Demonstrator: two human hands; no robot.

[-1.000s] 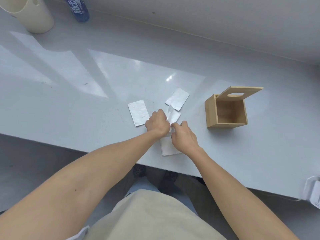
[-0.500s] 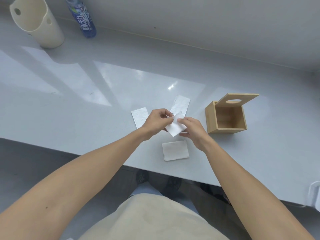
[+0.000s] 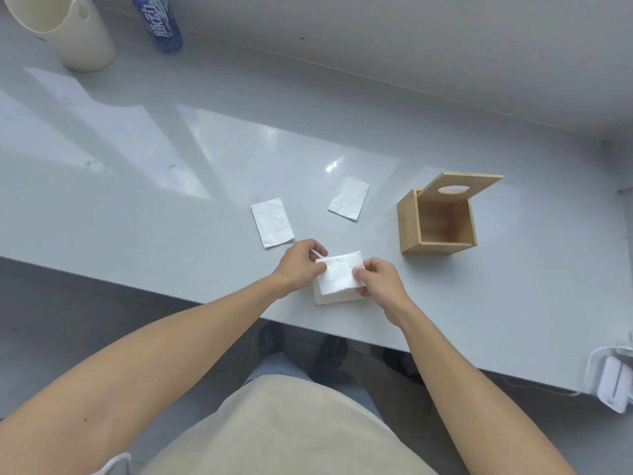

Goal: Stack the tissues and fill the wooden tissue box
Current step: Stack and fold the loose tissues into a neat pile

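A folded white tissue [image 3: 337,274] is held flat between my left hand [image 3: 301,264] and my right hand [image 3: 378,279], each pinching one side. It hovers just over another folded tissue [image 3: 334,299] lying near the table's front edge and mostly covers it. Two more folded tissues lie farther back, one on the left [image 3: 273,222] and one in the middle [image 3: 349,202]. The wooden tissue box [image 3: 436,221] stands to the right, empty, with its slotted lid [image 3: 460,186] tipped up at the back.
A cream plastic container [image 3: 73,32] and a blue bottle [image 3: 164,24] stand at the far left by the wall. A white charger with a cable [image 3: 613,382] hangs off the table's front right edge [image 3: 445,354].
Both hands have brought the held tissue down and toward me, from above the table's middle to just over the tissue at the front edge. It has turned flat.
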